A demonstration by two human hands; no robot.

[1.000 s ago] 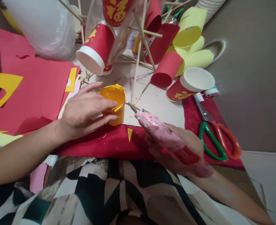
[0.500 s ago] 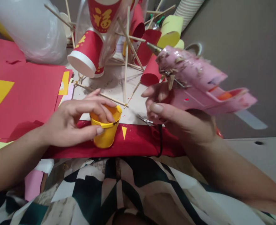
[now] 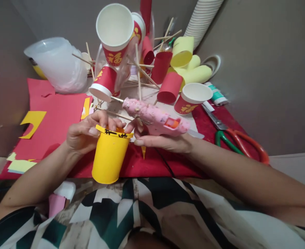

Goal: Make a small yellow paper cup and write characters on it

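My left hand (image 3: 86,133) grips the top rim of a yellow paper-covered cup (image 3: 108,157), which is lifted off the table toward my lap. Black marks show on a yellow strip at the cup's rim. My right hand (image 3: 163,140) is closed around a pink glue gun (image 3: 152,116) spattered with dried glue, its metal nozzle pointing left toward a red and white paper cup (image 3: 104,83). The fingertips of my right hand also touch the yellow cup's rim.
A frame of wooden sticks with red paper cups (image 3: 114,34) stands at the back. Red paper tubes (image 3: 169,88), yellow tubes (image 3: 183,52), a cup (image 3: 191,98), scissors (image 3: 235,138), red paper sheets (image 3: 54,117), a plastic bag (image 3: 57,67) and stacked white cups (image 3: 203,17) surround it.
The left hand has lifted the yellow cup up and toward me. The right hand has brought the glue gun down from the upper right to just above the cup, nozzle pointing left.
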